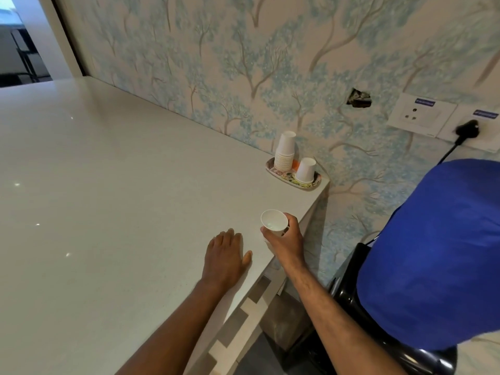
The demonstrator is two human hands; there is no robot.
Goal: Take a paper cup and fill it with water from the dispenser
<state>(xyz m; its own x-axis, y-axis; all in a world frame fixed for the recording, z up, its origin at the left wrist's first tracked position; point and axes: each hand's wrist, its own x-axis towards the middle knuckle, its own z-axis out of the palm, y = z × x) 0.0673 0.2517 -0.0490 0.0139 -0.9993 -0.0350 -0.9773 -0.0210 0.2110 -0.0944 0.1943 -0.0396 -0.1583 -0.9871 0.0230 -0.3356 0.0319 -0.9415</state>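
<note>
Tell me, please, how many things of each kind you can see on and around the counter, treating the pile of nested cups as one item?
Held paper cup, in the right hand: 1
Stack of upturned cups: 1
Single upturned cup: 1
Patterned tray: 1
Water dispenser with blue-covered bottle: 1
Wall sockets: 2
Black plug: 1
Total: 8

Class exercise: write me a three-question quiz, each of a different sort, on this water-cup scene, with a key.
1. True or false: the right hand holds a paper cup with its opening up.
2. Where is the left hand? A) flat on the countertop B) on the cup stack C) on the dispenser
3. Fill in: the spare cups stand upside down on a ____.

Key: 1 true. 2 A. 3 tray.
</note>
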